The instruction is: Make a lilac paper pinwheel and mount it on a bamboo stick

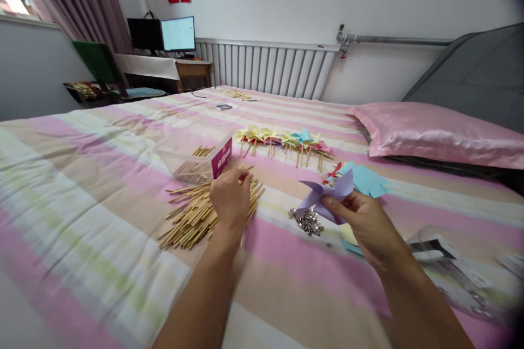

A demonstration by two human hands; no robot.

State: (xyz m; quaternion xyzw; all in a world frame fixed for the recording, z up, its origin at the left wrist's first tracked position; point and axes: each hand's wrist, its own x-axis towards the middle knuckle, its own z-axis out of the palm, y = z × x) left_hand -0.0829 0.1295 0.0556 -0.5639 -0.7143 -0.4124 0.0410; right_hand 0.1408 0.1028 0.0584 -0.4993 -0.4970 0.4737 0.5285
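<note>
My left hand (pixel 230 199) rests on a pile of thin wooden sticks (pixel 192 212) spread on the striped bed sheet, its fingers curled down onto the sticks; what they pinch is hidden. My right hand (pixel 366 223) holds a folded purple paper pinwheel (pixel 327 196) just above a small heap of silvery pins (pixel 308 221). A clear plastic box (pixel 196 158) with more sticks stands behind the pile.
A row of finished paper pinwheels on sticks (pixel 286 144) lies further back. Blue paper sheets (pixel 366 180) lie to the right, beside a pink pillow (pixel 434 133). A clear plastic packet (pixel 454 272) sits at the right edge. A radiator (pixel 266 68) and desk with monitors (pixel 164 35) stand beyond.
</note>
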